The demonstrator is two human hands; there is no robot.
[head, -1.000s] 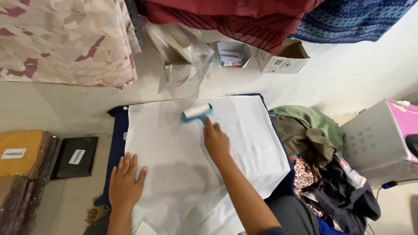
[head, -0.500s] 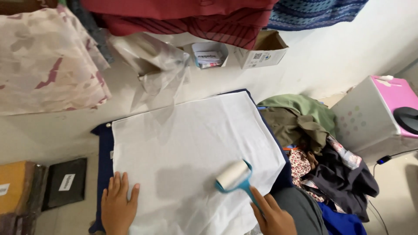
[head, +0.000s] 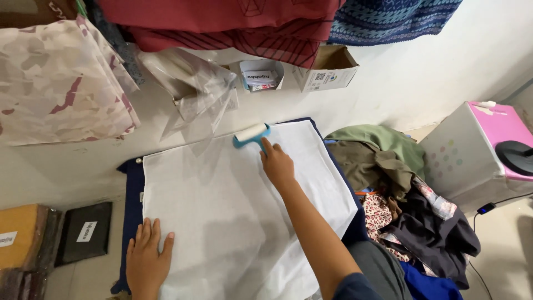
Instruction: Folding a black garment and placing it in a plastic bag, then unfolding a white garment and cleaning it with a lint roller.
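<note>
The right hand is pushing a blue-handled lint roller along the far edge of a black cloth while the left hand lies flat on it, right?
Not quite: the cloth is white, not black, as the head view shows. The rest holds: right hand on the lint roller, left hand flat.

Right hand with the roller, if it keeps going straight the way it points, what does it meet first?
Probably the clear plastic bags past the white cloth's far edge; the right hand and lint roller point there, though depth is unclear.

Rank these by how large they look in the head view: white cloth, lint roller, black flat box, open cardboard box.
1. white cloth
2. black flat box and open cardboard box: look alike, unranked
3. lint roller
</note>
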